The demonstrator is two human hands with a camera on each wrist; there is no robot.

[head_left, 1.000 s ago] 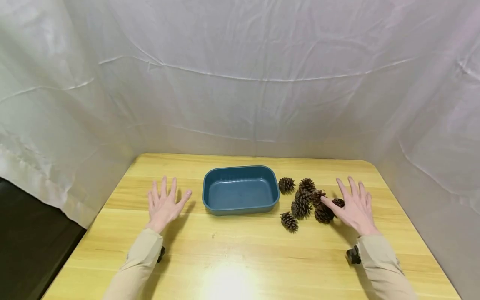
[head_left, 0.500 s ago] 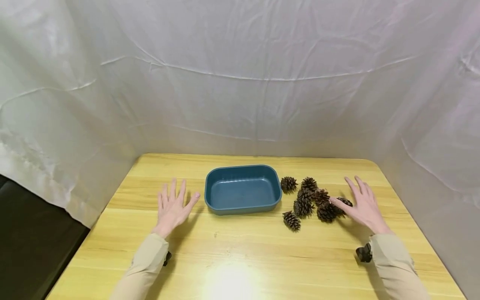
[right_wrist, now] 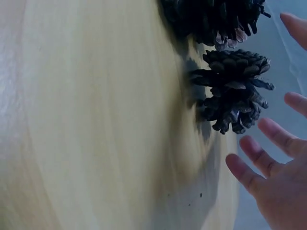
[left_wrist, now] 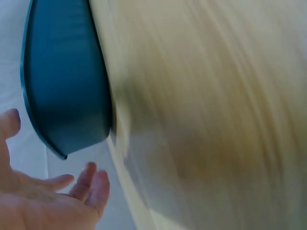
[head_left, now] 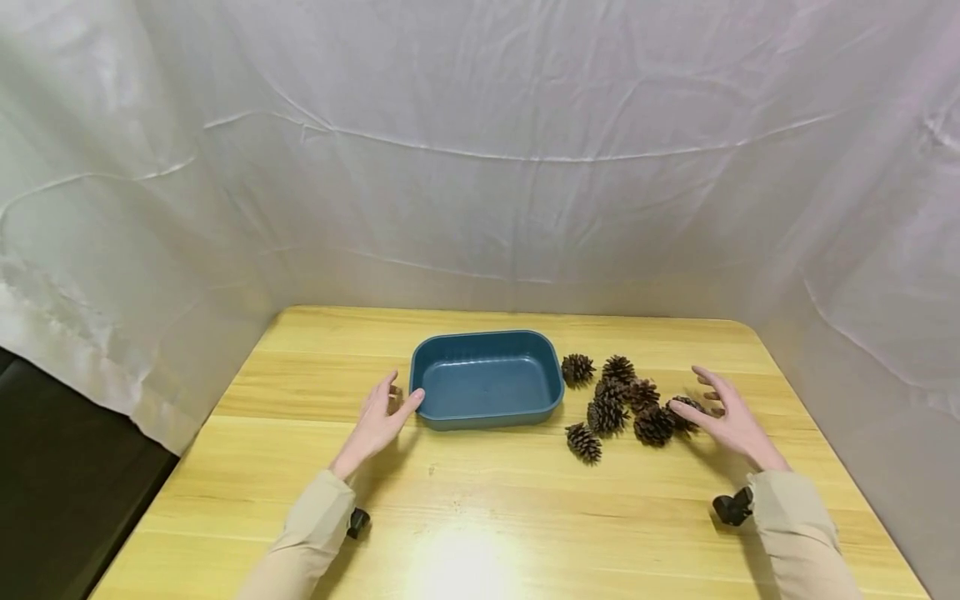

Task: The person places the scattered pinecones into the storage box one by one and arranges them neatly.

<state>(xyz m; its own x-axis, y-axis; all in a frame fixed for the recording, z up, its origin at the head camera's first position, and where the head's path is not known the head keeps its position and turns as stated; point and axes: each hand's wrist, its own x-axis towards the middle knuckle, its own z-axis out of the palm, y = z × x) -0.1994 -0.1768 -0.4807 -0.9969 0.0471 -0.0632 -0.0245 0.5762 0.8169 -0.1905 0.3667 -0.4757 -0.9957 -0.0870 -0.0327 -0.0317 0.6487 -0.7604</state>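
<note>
A dark blue rectangular basin (head_left: 486,417) stands near the middle of the table. My left hand (head_left: 378,425) is at its left end, thumb by the rim and fingers loosely bent; in the left wrist view a gap shows between the hand (left_wrist: 53,196) and the basin (left_wrist: 67,76). Several brown pinecones (head_left: 607,412) lie in a loose cluster to the right of the basin. My right hand (head_left: 731,421) hovers at the cluster's right side, thumb apart from relaxed fingers. The right wrist view shows the nearest pinecone (right_wrist: 235,91) beside the fingers, with nothing held.
One pinecone (head_left: 583,442) lies apart at the front of the cluster, another (head_left: 577,370) close to the basin's right end. Pale cloth (head_left: 495,233) hangs behind and beside the wooden table (head_left: 525,517). A black surface (head_left: 67,483) is at the far left.
My left hand has moved right to the basin's left end, its fingers now less spread. My right hand has shifted slightly right, and its fingers have bent a little.
</note>
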